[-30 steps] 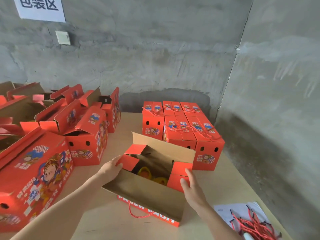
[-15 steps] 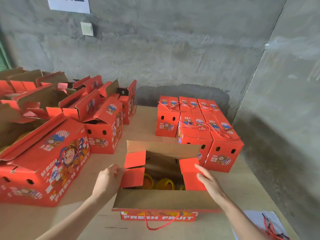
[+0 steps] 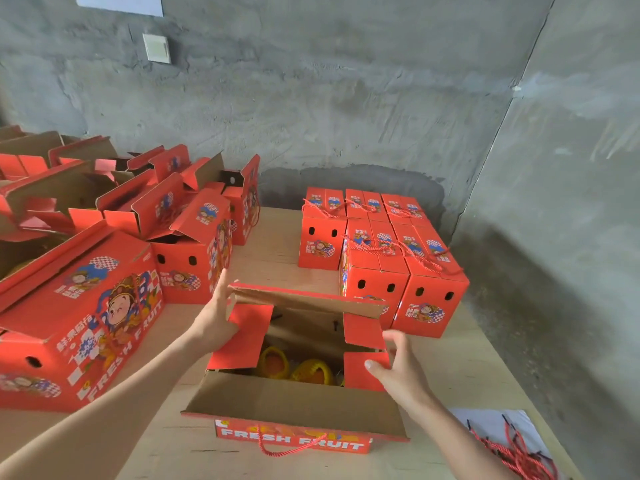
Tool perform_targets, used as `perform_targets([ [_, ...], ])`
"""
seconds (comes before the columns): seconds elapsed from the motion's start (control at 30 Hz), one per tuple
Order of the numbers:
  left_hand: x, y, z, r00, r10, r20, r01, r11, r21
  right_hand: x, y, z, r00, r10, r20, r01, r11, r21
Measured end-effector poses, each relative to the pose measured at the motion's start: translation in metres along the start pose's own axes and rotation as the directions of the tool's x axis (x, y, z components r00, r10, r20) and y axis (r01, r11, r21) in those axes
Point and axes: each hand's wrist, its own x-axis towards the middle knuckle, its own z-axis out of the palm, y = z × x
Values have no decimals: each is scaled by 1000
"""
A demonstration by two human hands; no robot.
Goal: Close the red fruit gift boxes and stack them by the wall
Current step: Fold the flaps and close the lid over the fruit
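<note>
Trouble lies with the fruit [image 3: 311, 370] inside the open box [image 3: 294, 400] on the table [image 3: 273, 258] before you. Your left hand [image 3: 214, 320] presses flat-fingered on the left flap [image 3: 242, 337]; your right hand [image 3: 401, 372] pinches the right flap [image 3: 360, 374]. Fold unevenly and a flap may snag or crease.
</note>
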Motion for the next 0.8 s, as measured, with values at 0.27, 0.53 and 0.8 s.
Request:
perform_targets([
  [0.27, -23, -12, -6, 985, 77, 153, -81, 997, 20, 11, -18, -1, 972, -200, 126, 193, 979, 70],
  [0.53, -6, -21, -4, 988, 109, 106, -137, 941, 309, 30, -5, -7, 941, -215, 262, 276, 935, -223],
  [0.8, 18, -23, -14, 938, -13, 346, -222, 744, 630, 48, 0, -31, 870, -201, 450, 419, 783, -460],
])
